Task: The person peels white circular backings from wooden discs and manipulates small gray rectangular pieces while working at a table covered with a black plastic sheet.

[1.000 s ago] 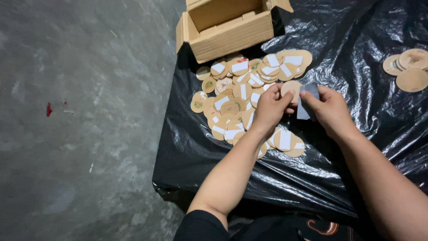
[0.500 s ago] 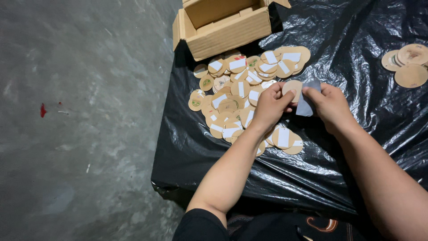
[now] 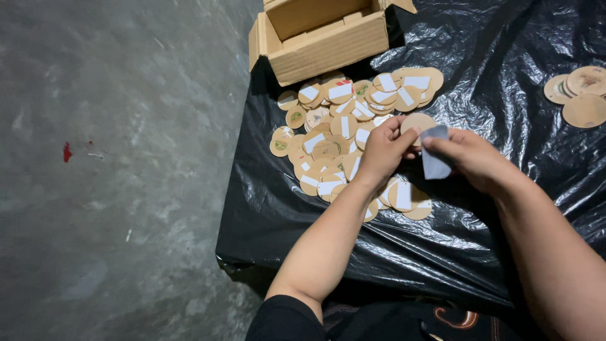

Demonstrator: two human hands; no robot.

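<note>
Hands worked over a pile of discs [image 3: 344, 136].
Left hand [image 3: 382, 151] pinched a disc [image 3: 416, 121]; right hand [image 3: 470, 158] gripped a grey strip [image 3: 434, 161].

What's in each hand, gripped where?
Left hand pinches a round cardboard disc at its lower edge; right hand holds a white strip by its top end.

Round tan cardboard disc [image 3: 418, 120]: pinched in my left hand [image 3: 384, 151], held above heap near black sheet's left edge. Grey-white strip [image 3: 435, 155]: rectangular, hanging from my right hand [image 3: 472, 158], just beside disc.
</note>
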